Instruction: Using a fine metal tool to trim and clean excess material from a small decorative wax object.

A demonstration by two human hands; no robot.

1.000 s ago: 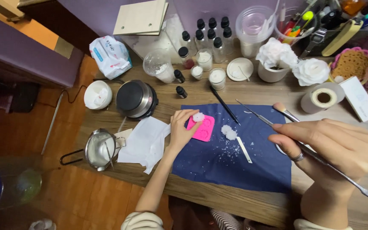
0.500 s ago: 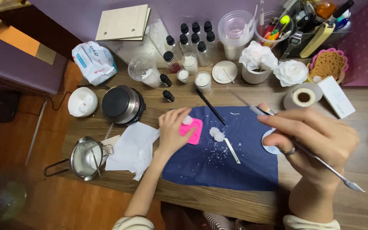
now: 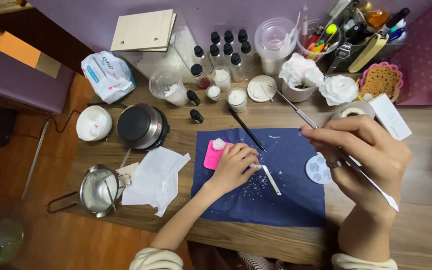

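Observation:
My left hand [image 3: 234,166] rests on the dark blue cloth [image 3: 286,200], fingers pinched on a small white wax piece [image 3: 254,166] just right of a pink silicone mould [image 3: 212,155]. A white wax flower [image 3: 218,144] sits on the mould's top edge. White crumbs [image 3: 256,186] and a thin metal blade [image 3: 272,180] lie on the cloth beside the hand. My right hand [image 3: 363,155] is raised over the cloth's right edge, gripping a long thin metal spatula tool [image 3: 296,110] that points toward the back left. A round pale blue flower mould [image 3: 318,169] lies under that hand.
A black melting pot [image 3: 141,126], a white bowl [image 3: 93,123], a small metal pitcher [image 3: 96,190] and white paper [image 3: 156,176] occupy the left. Several black-capped bottles [image 3: 226,50], small jars, a plastic cup [image 3: 168,87], white flower candles [image 3: 301,72] and a tool holder [image 3: 356,35] line the back.
My left hand has slid right off the pink mould and now pinches a white piece on the cloth. My right hand with the tool stayed raised. The camera view shifted.

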